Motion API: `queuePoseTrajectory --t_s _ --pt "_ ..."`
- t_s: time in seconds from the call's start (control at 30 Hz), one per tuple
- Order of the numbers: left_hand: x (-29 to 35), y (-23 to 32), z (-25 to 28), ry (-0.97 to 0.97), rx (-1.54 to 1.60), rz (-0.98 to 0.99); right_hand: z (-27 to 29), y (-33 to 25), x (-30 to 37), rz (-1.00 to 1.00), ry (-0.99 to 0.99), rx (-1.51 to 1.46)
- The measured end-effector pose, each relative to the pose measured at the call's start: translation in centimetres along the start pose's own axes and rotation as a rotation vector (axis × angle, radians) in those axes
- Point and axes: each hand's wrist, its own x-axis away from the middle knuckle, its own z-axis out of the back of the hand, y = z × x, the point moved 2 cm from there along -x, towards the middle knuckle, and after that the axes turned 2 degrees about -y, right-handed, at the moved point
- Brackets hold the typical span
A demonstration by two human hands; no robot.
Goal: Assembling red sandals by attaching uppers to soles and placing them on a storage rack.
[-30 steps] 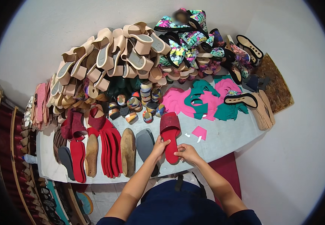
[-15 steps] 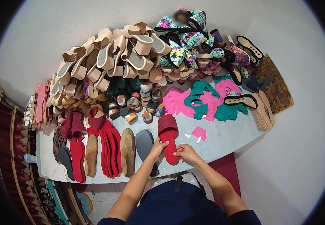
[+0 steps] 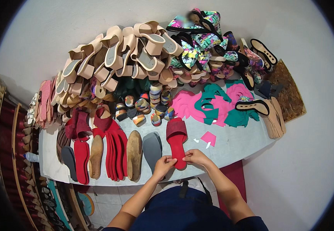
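Note:
A red slide sandal [image 3: 177, 148] with a darker red strap lies toe-away near the table's front edge. My left hand [image 3: 164, 166] pinches the left edge of its heel end. At the opposite edge of the heel, my right hand [image 3: 196, 157] grips with thumb and fingers. Left of the sandal are grey soles [image 3: 151, 148], a wooden shoe last [image 3: 134, 159] and a fan of red insoles [image 3: 116, 156]. A pink scrap [image 3: 208, 138] and small white bits lie to its right.
Beige heeled sandals [image 3: 115, 57] are piled high at the back, beside patterned bow sandals [image 3: 198, 46]. Multicoloured heel blocks [image 3: 140, 120] stand before them. Pink and green cut pieces [image 3: 213, 104] cover the right side. A shelf [image 3: 18, 127] stands at the left; walls rise behind and right.
My left hand has slid from the sandal's middle down to its heel. My right hand still grips the heel's right edge. The whole view has shifted slightly.

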Motion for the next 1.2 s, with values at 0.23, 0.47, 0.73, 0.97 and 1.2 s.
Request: queuePoseTrajectory --t_s 0.23,0.47,0.73,0.97,1.2 --pt "0.9 -0.5 -0.8 0.102 0.150 0.070 -0.3 -0.4 0.1 0.021 0.067 0.052" --pt "0.5 0.0 -0.7 0.095 0.059 0.072 -0.3 -0.5 -0.3 0.027 0.116 0.137" --pt "0.3 -0.6 -0.3 0.083 -0.058 -0.024 -0.4 -0.5 0.0 0.102 0.110 0.246" --pt "2.5 3.7 -2.4 0.315 -1.004 -0.841 1.5 0.0 -2.1 0.423 0.598 0.251" --pt "1.7 1.8 -4.4 0.110 -1.312 -0.839 1.2 -1.8 -3.2 0.563 0.666 0.303"
